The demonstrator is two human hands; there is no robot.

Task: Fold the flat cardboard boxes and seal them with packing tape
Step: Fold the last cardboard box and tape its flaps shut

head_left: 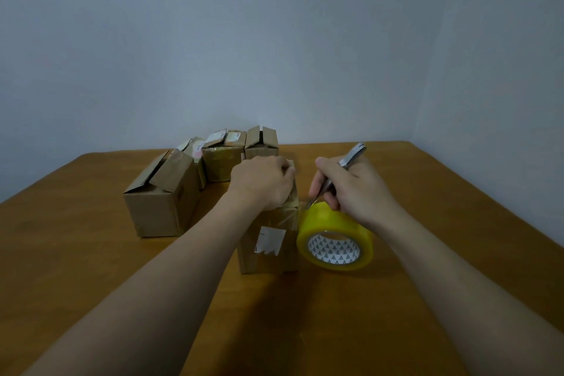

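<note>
A small cardboard box [268, 241] with a white torn label stands at the table's middle. My left hand [262, 181] lies on its top with curled fingers, pressing it down. A yellow roll of packing tape [335, 238] leans against the box's right side, and a clear strip runs from it onto the box. My right hand [351, 189] grips a metal cutter [341, 172]. The cutter's tip points down at the tape strip between roll and box.
Several other cardboard boxes stand behind: a larger one [161, 204] at the left with loose top flaps, a taped one [222, 156] and a small one [262, 140] near the wall. The wooden table [427, 253] stretches to the right and front.
</note>
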